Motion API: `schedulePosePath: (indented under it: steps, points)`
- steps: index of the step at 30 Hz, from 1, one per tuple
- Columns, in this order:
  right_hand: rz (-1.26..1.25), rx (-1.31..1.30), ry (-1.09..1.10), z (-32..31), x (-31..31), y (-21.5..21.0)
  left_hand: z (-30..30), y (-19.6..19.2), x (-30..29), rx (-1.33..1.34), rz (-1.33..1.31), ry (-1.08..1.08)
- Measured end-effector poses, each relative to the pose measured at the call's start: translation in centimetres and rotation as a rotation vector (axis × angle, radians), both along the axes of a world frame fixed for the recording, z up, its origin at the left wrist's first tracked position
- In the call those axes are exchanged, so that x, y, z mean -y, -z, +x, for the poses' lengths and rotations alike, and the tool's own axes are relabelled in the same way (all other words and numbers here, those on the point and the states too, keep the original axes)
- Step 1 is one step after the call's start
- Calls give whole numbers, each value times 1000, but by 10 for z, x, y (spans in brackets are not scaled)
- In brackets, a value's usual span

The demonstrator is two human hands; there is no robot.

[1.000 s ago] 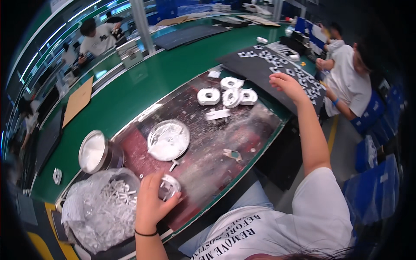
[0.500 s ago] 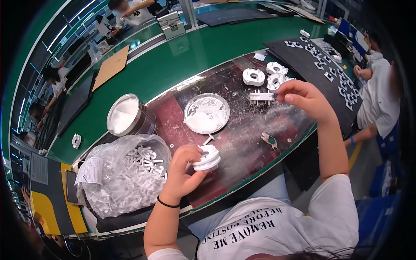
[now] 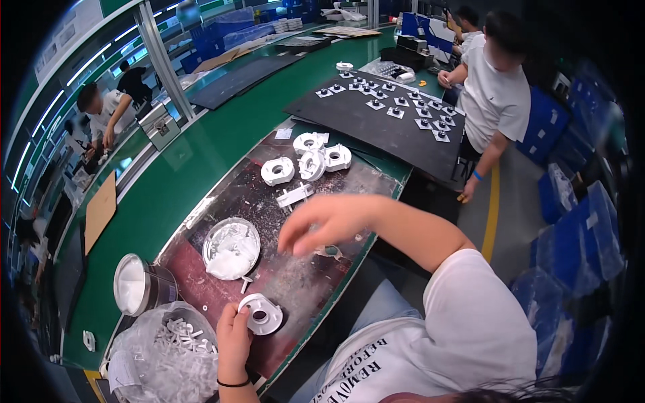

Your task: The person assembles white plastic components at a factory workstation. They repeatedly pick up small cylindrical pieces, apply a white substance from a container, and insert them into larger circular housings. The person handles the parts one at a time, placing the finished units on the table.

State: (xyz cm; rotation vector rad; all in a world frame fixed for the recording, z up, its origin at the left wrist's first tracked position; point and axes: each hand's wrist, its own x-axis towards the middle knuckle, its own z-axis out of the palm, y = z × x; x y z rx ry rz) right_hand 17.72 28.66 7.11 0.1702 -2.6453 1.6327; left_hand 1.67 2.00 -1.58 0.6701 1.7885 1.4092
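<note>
The left hand (image 3: 233,338) has its grip closed on a white ring part (image 3: 261,314), fingers on its near-left rim, the part lying flat on the dark mat (image 3: 295,282) at the near end of the desk (image 3: 201,161). The part is round, with a dark hole in its middle. The right hand (image 3: 329,221) hangs above the mat further along, palm down, fingers loosely spread and curled; it is blurred, and I cannot tell whether its grip holds anything. Just under its fingertips a small dark-and-white piece (image 3: 329,252) lies on the mat.

Just left of the ring part, at the desk's near corner, sits a clear bag (image 3: 164,359), open at the top and heaped with small white plastic pieces. Beside it, further from the person, stands a round metal tin (image 3: 134,285) with a pale inside; its contents cannot be made out. Between tin and right hand lies a shallow round dish (image 3: 232,247) holding a lump of white paste, with a small white stick (image 3: 246,283) at its near edge.

At the mat's far end four white ring parts (image 3: 306,162) are grouped close together, and a flat white bracket (image 3: 294,195) lies just before them. Beyond the mat a black sheet (image 3: 376,127) carries rows of small square white pieces with dark centres. A person in a white shirt (image 3: 494,94) stands at its far right side
</note>
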Motion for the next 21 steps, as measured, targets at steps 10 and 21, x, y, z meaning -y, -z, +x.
schedulePosePath:
  steps: [10, 21]
  points:
    - [572, 13, 1386, 100, -217, 22, -4, 2, 2, -659, 7, 48]
    - [893, 684, 1161, 133, -269, 41, -5, -4, -4, -642, -55, 93]
